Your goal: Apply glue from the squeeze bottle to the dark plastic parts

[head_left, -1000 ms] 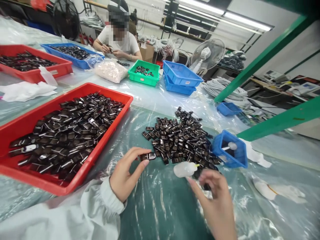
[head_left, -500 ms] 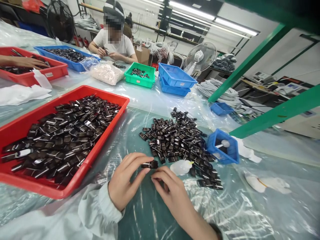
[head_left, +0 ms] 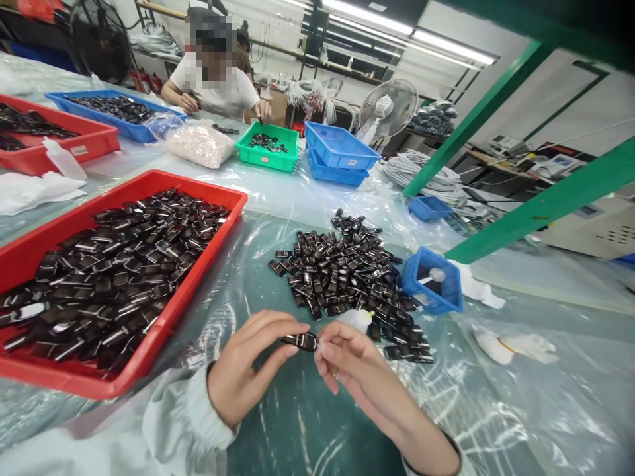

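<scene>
Head view, part [head_left: 300, 341] between left fingers [head_left: 286, 328], right fingers [head_left: 331, 334], likely pinched

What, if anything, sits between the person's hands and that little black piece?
Nothing visible. The left hand pinches the black piece at its fingertips, and the right hand meets its other end. A white bottle lies just beyond, not between.

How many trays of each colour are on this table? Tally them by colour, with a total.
Red trays: 2
Blue trays: 5, two of them stacked
Green tray: 1
Total: 8
</scene>
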`<action>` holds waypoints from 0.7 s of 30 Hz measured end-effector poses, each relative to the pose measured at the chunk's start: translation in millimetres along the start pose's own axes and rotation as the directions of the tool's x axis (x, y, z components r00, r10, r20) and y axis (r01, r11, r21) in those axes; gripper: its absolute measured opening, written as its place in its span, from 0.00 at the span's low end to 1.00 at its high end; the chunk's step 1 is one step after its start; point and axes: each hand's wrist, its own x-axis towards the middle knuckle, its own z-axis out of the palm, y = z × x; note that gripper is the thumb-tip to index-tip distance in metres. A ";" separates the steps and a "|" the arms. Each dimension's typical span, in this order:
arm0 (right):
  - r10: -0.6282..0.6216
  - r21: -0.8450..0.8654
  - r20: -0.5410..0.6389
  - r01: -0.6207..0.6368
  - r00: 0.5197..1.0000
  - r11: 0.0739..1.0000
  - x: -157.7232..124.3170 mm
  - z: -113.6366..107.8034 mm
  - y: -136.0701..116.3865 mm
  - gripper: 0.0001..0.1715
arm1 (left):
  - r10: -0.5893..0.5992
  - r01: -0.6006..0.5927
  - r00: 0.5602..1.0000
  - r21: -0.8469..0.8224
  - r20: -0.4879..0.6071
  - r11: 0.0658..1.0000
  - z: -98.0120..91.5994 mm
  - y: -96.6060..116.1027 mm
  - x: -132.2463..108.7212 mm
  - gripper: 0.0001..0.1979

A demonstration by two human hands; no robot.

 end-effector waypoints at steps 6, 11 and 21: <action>0.048 0.084 0.113 -0.058 0.992 0.995 -0.3 -2.0 2.4 0.13 | 0.080 -0.080 0.996 0.007 0.040 0.997 -5.7 5.6 2.0 0.13; 0.039 0.100 0.182 -0.058 0.982 0.993 -0.2 -1.2 4.0 0.13 | 0.170 -0.173 0.985 0.083 0.039 0.981 -3.7 14.3 0.6 0.14; -0.684 -0.457 -0.088 0.581 0.724 0.673 -17.3 -36.7 -5.6 0.05 | 0.278 0.190 0.860 0.775 -0.427 0.602 -72.4 12.7 6.8 0.28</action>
